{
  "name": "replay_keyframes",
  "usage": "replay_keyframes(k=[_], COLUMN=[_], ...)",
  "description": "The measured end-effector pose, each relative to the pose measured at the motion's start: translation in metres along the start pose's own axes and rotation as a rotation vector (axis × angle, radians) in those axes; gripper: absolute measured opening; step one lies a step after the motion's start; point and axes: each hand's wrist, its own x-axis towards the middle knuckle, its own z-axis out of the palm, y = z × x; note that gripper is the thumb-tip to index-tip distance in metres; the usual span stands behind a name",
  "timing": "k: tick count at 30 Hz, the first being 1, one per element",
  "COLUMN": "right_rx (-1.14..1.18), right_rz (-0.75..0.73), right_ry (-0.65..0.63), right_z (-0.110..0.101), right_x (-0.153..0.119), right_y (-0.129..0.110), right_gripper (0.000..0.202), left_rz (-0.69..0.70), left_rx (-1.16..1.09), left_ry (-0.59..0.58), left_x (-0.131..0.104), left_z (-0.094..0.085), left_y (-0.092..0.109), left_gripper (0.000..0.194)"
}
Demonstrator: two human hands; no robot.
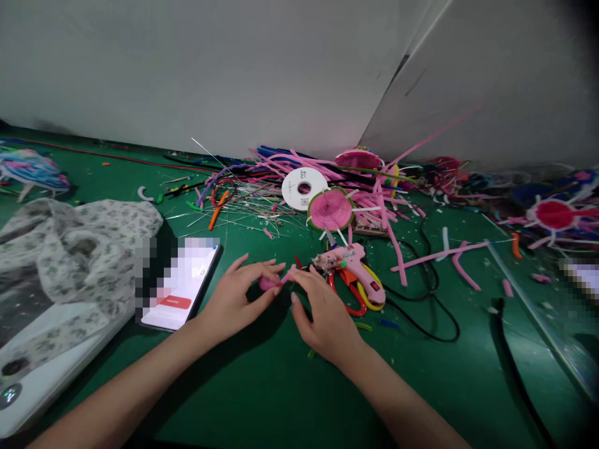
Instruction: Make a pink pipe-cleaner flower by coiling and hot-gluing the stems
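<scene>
My left hand (241, 293) holds a small pink pipe cleaner coil (266, 284) between thumb and fingers, low over the green table. A short pink strand runs from the coil to the fingertips of my right hand (322, 312), which grip it; its thumb hangs apart. Just beyond the right hand lies a pink hot glue gun (358, 268), on top of red-handled scissors (358, 305) and a yellow loop. Behind the gun rests a round pink coiled disc (331, 209) with a green rim and white spokes, overlapping a white spool (304, 188).
Pink pipe cleaners (299, 163) and thin wires heap against the wall. A phone (180, 287) with a lit screen lies left, beside patterned cloth (93, 249) on a white case. A black cord (456, 321) loops at right. More coiled pieces (555, 214) sit far right.
</scene>
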Motion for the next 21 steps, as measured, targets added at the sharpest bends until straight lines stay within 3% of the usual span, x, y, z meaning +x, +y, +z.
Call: replay_keyframes(k=[14,21], right_rx=[-0.046,-0.098], right_rz=[0.068,0.045], right_ry=[-0.036,-0.14], right_z=[0.002,0.001], right_x=[0.011,0.012], right_y=[-0.01,-0.009], right_gripper=[0.032,0.042], left_rz=[-0.001,0.022], left_rx=[-0.002,0.019], left_ry=[-0.007,-0.045], left_x=[0.001,0.001], left_z=[-0.001,-0.002], left_y=[0.004,0.001], left_gripper=[0.005,0.007])
